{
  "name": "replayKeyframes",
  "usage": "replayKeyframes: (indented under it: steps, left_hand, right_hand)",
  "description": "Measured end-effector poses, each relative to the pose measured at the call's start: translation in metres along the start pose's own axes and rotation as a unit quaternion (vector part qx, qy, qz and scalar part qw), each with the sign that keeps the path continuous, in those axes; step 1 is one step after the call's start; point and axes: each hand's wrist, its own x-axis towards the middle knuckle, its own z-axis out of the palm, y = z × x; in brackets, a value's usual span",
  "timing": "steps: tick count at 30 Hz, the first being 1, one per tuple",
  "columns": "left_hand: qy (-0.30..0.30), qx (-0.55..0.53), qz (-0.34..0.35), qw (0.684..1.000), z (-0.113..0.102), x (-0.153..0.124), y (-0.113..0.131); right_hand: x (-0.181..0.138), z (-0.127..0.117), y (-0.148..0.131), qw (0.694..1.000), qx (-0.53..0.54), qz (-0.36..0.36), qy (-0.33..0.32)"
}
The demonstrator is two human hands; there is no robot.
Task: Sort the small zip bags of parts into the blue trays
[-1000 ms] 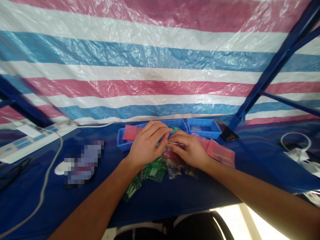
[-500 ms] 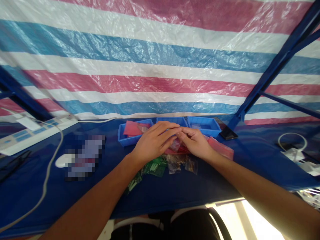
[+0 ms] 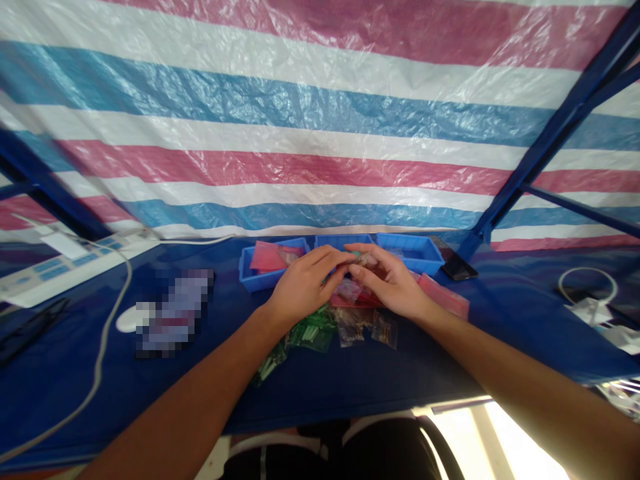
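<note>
Above the bench [image 3: 350, 383], the fingertips of the left hand [image 3: 303, 283] and right hand [image 3: 399, 283] are closed around a small item [image 3: 363, 259], in front of the middle bin [image 3: 343, 242]; fingers cover most of it, so I cannot tell its long axis or which way it points. Three blue bins stand in a row behind, the left one holding red packets [image 3: 267, 257]. Below the hands lie two clear bags [image 3: 351, 328], their brass-coloured pieces running roughly front to back, and a heap of green packets [image 3: 313, 331], too overlapped to count. Another red bag [image 3: 447, 297] lies beside the right wrist, near one phone [image 3: 459, 264]. The hands partly block the middle bin.
</note>
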Motion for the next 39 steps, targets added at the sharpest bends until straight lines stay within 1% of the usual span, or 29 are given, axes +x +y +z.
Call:
replayKeyframes:
  steps: [4,7,10,13,17,20,23,26,30,36,37,39]
  left_hand:
    - [0.003,0.009,-0.003,1.0,0.001,0.0,0.001]
    - [-0.004,0.022,-0.009,1.0,0.001,0.0,0.004]
    - [-0.013,0.025,-0.027,0.999,0.002,0.0,0.004]
    - [-0.016,0.022,-0.052,0.998,0.003,-0.001,0.004]
    - [-0.005,0.007,-0.077,0.997,0.005,0.0,0.005]
    - [0.003,-0.004,-0.082,0.997,0.004,0.001,0.006]
    - [0.013,-0.007,-0.08,0.997,0.004,0.003,0.006]
    - [0.033,-0.015,-0.082,0.996,0.003,0.004,0.007]
    - [0.054,-0.016,-0.087,0.995,0.003,0.004,0.008]
    - [0.033,-0.025,-0.135,0.99,0.002,0.002,0.009]
    - [0.018,-0.036,-0.139,0.989,0.002,0.001,0.01]
    - [-0.014,-0.066,-0.142,0.988,0.003,0.001,0.011]
  right_hand:
    - [0.002,-0.002,-0.002,0.999,-0.016,-0.006,0.04]
    - [0.004,-0.005,-0.001,0.998,-0.037,-0.018,0.057]
    - [0.004,-0.007,0.003,0.997,-0.048,-0.024,0.058]
    - [0.003,-0.008,0.009,0.998,-0.039,-0.021,0.046]
    - [0.005,-0.007,0.013,0.999,-0.005,-0.03,0.029]
    - [0.007,-0.008,0.014,0.998,0.012,-0.037,0.047]
    - [0.008,-0.007,0.014,0.997,0.013,-0.021,0.067]
    - [0.006,-0.007,0.013,0.996,-0.017,-0.021,0.088]
    - [0.007,-0.01,0.011,0.989,-0.067,-0.05,0.119]
    - [0.008,-0.014,0.014,0.981,-0.092,-0.074,0.157]
    - [0.007,-0.014,0.013,0.979,-0.106,-0.081,0.155]
    - [0.005,-0.013,0.01,0.975,-0.145,-0.102,0.132]
